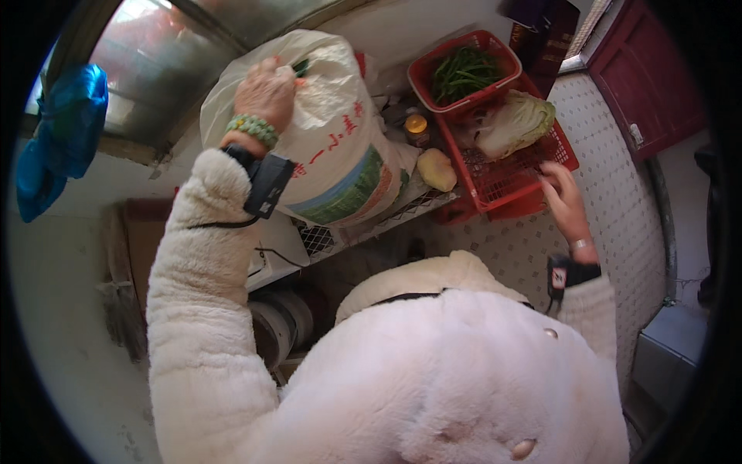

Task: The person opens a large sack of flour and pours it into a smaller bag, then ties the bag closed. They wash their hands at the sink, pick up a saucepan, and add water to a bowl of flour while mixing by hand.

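Note:
My left hand [265, 93] lies on the top of a large white woven sack [342, 133], which bears red writing and a printed green field. Its fingertips are partly hidden at the sack's folded plastic, so their hold cannot be told. My right hand [562, 197] is just off the near right edge of a red plastic basket [493, 203], fingers slightly bent and apart. Half a Chinese cabbage [513, 124] lies in that basket. Behind it, a second red basket [414, 72] holds green vegetables [466, 75]. A potato [437, 170] and a jar with a yellow lid [415, 124] are between sack and baskets.
A metal mesh shelf [400, 211] carries the sack, with round containers [275, 330] below. Blue plastic bags [75, 122] hang by the window at left. A dark red door [646, 81] is at the far right, and a grey box [666, 342] at lower right.

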Action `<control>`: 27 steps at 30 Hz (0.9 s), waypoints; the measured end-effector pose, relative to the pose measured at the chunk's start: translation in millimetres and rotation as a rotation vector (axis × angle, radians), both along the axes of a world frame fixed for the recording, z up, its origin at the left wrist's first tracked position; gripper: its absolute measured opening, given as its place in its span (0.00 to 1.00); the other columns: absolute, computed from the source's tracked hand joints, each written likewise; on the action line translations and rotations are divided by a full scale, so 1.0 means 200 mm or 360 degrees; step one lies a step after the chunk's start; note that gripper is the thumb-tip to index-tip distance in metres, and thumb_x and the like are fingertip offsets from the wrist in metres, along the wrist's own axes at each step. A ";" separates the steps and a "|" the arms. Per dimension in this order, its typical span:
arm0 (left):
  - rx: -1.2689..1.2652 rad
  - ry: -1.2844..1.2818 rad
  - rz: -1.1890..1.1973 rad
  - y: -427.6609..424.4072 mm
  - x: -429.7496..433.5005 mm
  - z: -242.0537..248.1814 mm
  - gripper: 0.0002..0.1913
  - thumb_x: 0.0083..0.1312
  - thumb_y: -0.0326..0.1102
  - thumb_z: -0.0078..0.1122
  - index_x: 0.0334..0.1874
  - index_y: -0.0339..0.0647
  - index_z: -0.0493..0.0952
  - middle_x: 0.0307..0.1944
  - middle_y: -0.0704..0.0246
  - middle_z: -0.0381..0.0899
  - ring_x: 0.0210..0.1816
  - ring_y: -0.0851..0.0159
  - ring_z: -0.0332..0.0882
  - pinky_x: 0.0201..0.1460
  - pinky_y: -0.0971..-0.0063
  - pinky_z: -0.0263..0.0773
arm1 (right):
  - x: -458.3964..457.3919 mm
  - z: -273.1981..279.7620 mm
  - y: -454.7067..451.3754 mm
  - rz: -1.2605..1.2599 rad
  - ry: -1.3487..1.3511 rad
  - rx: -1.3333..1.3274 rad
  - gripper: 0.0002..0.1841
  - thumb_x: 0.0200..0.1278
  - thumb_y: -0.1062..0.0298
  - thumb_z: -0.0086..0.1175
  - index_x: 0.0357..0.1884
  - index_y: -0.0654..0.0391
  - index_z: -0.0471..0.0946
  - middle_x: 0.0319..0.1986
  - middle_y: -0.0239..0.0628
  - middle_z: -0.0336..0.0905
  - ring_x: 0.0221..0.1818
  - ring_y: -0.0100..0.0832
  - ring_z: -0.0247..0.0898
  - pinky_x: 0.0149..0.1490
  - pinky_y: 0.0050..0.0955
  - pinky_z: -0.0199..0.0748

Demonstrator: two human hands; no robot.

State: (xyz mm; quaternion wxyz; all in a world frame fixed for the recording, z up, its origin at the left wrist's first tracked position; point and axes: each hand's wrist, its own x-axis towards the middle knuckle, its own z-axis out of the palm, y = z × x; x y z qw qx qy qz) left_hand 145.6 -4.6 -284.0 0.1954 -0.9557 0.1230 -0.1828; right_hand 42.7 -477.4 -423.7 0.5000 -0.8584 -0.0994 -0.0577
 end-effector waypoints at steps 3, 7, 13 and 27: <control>0.0013 0.0033 0.0249 -0.13 -0.08 0.09 0.12 0.58 0.39 0.57 0.40 0.41 0.77 0.47 0.59 0.73 0.50 0.52 0.72 0.50 0.59 0.70 | -0.43 -0.18 -0.50 -0.0551 0.0503 -0.0057 0.15 0.66 0.71 0.49 0.54 0.61 0.71 0.51 0.40 0.72 0.50 0.32 0.70 0.54 0.28 0.68; -0.0207 -0.0327 -0.0184 -0.50 -0.17 0.06 0.10 0.56 0.37 0.58 0.38 0.42 0.77 0.44 0.59 0.74 0.48 0.53 0.73 0.50 0.61 0.69 | -1.00 -0.47 -1.05 -0.1038 0.0822 0.0081 0.20 0.64 0.65 0.50 0.57 0.60 0.69 0.55 0.41 0.71 0.52 0.33 0.69 0.55 0.29 0.68; -0.0636 0.0085 -0.0419 -1.25 -0.34 -0.39 0.09 0.52 0.37 0.62 0.34 0.46 0.76 0.37 0.62 0.75 0.41 0.53 0.75 0.42 0.58 0.74 | -1.65 -0.70 -1.52 -0.1428 0.0944 0.0353 0.20 0.66 0.66 0.47 0.59 0.60 0.68 0.56 0.39 0.69 0.50 0.31 0.70 0.53 0.28 0.68; -0.1243 0.1159 -0.0125 -1.52 -0.42 -1.06 0.13 0.56 0.36 0.59 0.40 0.36 0.77 0.35 0.54 0.79 0.41 0.50 0.77 0.46 0.61 0.73 | -1.85 -0.66 -1.51 -0.1570 0.1051 0.0623 0.23 0.68 0.63 0.45 0.62 0.60 0.64 0.57 0.37 0.66 0.52 0.32 0.69 0.56 0.31 0.67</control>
